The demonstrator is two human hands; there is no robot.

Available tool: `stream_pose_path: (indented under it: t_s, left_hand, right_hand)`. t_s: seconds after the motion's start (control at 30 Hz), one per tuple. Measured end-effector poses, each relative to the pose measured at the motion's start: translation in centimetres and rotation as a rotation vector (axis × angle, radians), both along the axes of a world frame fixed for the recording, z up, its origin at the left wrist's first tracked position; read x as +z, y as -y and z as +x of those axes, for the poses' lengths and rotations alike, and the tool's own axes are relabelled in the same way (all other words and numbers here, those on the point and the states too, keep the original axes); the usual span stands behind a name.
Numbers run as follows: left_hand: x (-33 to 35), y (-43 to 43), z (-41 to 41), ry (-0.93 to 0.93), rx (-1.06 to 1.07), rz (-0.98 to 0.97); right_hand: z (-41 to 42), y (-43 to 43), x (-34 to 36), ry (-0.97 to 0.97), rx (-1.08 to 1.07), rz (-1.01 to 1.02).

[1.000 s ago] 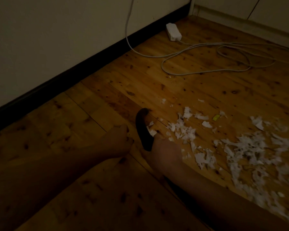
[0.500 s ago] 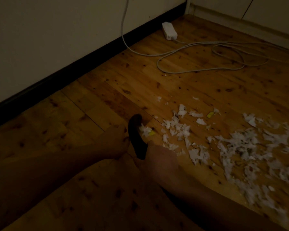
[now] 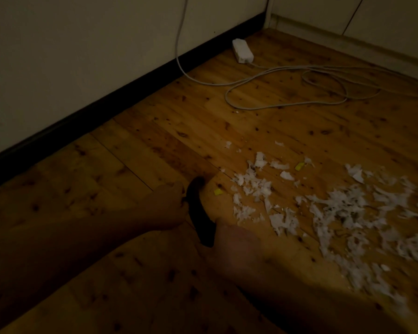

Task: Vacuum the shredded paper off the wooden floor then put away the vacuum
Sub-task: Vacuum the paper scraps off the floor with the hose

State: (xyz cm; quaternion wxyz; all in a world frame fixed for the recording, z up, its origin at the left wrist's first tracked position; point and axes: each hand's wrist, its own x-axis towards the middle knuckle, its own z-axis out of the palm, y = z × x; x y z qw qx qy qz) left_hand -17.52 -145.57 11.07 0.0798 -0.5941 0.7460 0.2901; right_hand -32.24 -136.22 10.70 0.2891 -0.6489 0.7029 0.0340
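Dark vacuum part [image 3: 199, 208]: lower end hidden behind right hand [image 3: 237, 247]. In shadow I cannot make out the fingers of left hand [image 3: 164, 206] or right. Shredded paper [image 3: 348, 208] blurs rightward; cable [image 3: 287, 107] leaves frame.

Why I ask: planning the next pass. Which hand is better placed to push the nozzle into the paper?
Probably right. The right hand holds the black nozzle from behind, on the side of the shredded paper; the left hand only touches its other flank.
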Motion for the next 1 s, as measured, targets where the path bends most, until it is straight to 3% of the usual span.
stream_pose_path:
  t_s: [1.0]
  left_hand:
    - [0.8,-1.9,-3.0,0.050,-0.163,-0.017]
  right_hand:
    - [-3.7,-2.7,0.7,0.027,-0.046,-0.013]
